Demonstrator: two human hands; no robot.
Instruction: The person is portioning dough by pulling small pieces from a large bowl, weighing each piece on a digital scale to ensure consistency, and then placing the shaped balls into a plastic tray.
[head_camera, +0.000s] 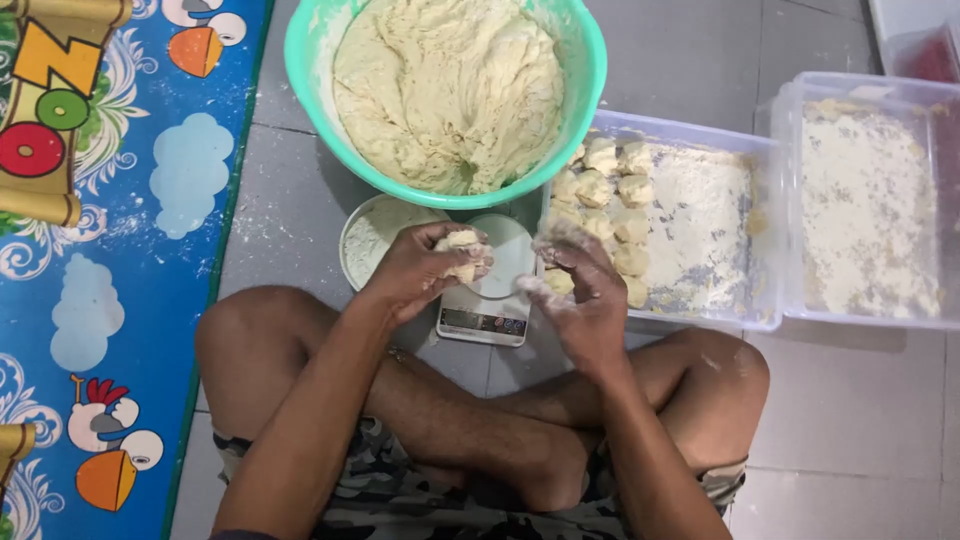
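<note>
1. Left hand (425, 268) – fingers curled and pinching a small pale lump of dough (464, 254), held just above the scale.
2. Right hand (583, 300) – floury, fingers loosely bent toward the lump; fingertips sit near it, and whether they touch it or hold anything I cannot tell.
3. Small white digital kitchen scale (490, 300) with a round platform lies on the floor under both hands, between the knees and the big bowl.
4. Small round white bowl of flour (372, 238) sits just left of the scale, partly behind the left hand.
5. Large mint-green plastic bowl (310, 60) full of soft cream dough stands at the far side, centre, its rim overlapping the flour bowl and the tray.
6. Clear rectangular plastic tray (762, 230), floured, sits right of the scale – cut dough pieces (610, 185) are lined up along its left side.
7. Second clear plastic tray (790, 110) further right holds only a layer of flour.
8. Person sits cross-legged on grey floor tiles (860, 420); a blue cartoon-print play mat (120, 300) runs down the left.
</note>
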